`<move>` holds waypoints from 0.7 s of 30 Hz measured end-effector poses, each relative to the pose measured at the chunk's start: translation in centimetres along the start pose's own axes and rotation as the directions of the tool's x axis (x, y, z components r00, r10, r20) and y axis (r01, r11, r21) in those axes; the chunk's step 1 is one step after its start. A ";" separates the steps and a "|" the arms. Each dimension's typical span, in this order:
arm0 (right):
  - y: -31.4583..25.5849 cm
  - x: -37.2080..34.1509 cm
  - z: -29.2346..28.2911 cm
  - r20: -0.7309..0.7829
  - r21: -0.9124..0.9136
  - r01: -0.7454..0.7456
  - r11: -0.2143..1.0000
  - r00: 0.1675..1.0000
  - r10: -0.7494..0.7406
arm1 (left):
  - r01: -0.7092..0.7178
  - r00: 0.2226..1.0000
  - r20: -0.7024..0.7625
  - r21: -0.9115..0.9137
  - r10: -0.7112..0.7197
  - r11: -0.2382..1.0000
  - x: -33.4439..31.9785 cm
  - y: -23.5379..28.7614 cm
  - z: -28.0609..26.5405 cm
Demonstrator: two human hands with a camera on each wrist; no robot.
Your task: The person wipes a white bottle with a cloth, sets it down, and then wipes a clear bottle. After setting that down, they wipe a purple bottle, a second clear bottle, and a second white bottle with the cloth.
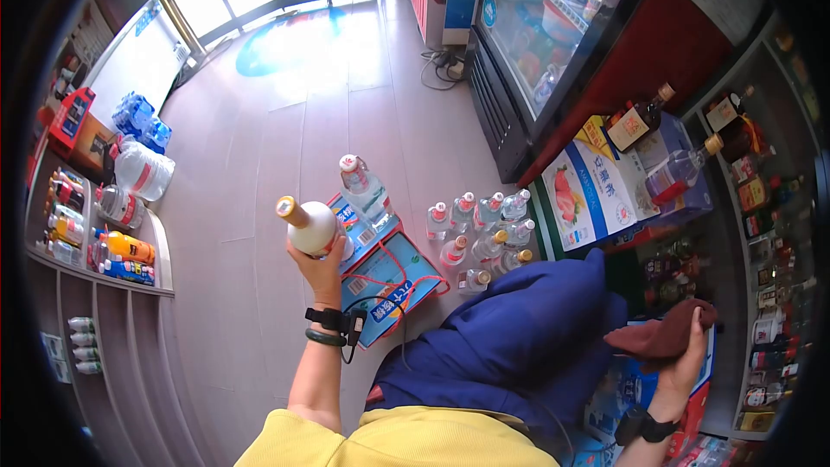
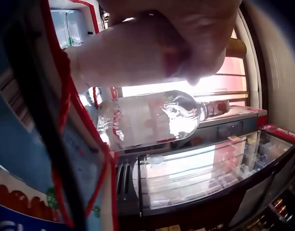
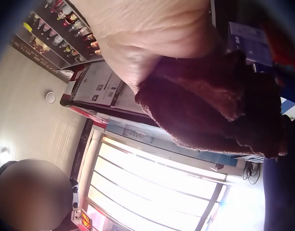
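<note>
My left hand point(image 1: 318, 273) grips a white bottle point(image 1: 316, 223) with a gold cap by its lower body, over the left side of a blue carton point(image 1: 421, 270) with red cord. The left wrist view shows the fingers around that white bottle point(image 2: 121, 55). Beside it a clear glass bottle point(image 1: 370, 197) stands upright on the carton. Over at the right, my right hand point(image 1: 686, 369) holds a folded maroon cloth point(image 1: 654, 335), its thumb lying along the cloth's edge. In the right wrist view the cloth point(image 3: 200, 115) hangs from the palm, and most fingers are hidden.
Several small clear bottles point(image 1: 489, 246) stand on the floor right of the carton, close to my blue-clad knee point(image 1: 527, 307). Larger bottles stand on a white box point(image 1: 581, 195) before the right shelves. A glass-door fridge point(image 1: 540, 43) is beyond; a low shelf point(image 1: 160, 246) lines the left.
</note>
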State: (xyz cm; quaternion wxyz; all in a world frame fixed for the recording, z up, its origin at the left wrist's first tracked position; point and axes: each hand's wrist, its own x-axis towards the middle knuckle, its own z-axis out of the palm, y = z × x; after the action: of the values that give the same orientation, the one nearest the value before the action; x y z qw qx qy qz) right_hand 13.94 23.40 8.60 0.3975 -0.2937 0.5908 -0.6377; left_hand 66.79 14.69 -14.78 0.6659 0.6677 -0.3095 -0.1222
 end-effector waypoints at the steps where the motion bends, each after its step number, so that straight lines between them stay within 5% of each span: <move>1: 0.1 0.0 0.1 0.001 -0.001 -0.008 1.000 1.000 0.008 | -0.047 0.999 0.020 0.030 0.047 0.998 -0.3 0.1 0.4; 11: 1.8 -0.3 -2.0 -0.036 0.082 0.045 0.996 0.998 -0.042 | -0.183 0.983 0.034 0.015 0.182 0.983 0.4 -0.9 0.4; 13: 1.7 -0.2 -2.9 -0.037 0.123 0.048 0.991 0.998 -0.044 | -0.141 0.989 0.073 0.144 0.132 0.979 0.4 -1.0 -0.1; 21: 1.7 -1.9 -7.9 -0.146 0.198 0.075 0.977 0.988 -0.046 | -0.031 0.999 -0.004 0.135 0.032 0.990 -1.4 -0.2 -1.6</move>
State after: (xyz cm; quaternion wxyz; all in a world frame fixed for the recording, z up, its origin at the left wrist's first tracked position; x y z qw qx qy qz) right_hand 8.45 29.16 6.09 0.3633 -0.2240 0.5400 -0.7254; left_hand 66.65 16.81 -15.21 0.6221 0.7067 -0.3253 -0.0883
